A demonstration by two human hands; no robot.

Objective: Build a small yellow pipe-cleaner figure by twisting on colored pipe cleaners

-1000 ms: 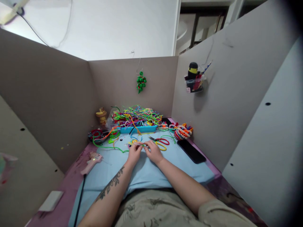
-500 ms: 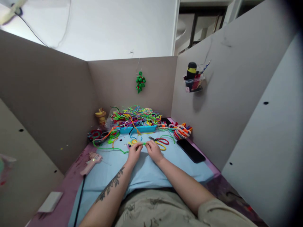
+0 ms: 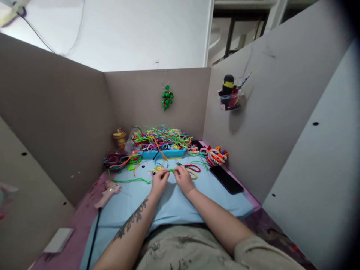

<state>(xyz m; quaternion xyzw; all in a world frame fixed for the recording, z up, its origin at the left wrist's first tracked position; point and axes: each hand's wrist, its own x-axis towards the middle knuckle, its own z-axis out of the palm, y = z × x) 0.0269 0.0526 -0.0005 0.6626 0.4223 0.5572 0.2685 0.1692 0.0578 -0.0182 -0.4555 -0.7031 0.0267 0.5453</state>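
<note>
My left hand [image 3: 159, 181] and my right hand [image 3: 183, 178] meet over the light blue mat [image 3: 168, 206], fingertips pinched together on a thin green pipe cleaner [image 3: 171, 170]. The green strand trails left from my left hand in a long curve [image 3: 128, 181] across the mat. Red-handled scissors [image 3: 191, 167] lie just beyond my right hand, with a yellow loop beside them. A small yellow and pink piece [image 3: 156, 169] rests just beyond my left fingers.
A teal tray [image 3: 164, 153] heaped with coloured pipe cleaners stands at the back. Finished striped pieces [image 3: 216, 155] and a black phone [image 3: 226, 179] lie to the right, a pink glue gun [image 3: 108, 191] with its cord to the left. Grey partition walls enclose the desk on three sides.
Both hands have shifted slightly forward while staying pinched on the green strand. The trailing green curve on the left has flattened and moved a little.
</note>
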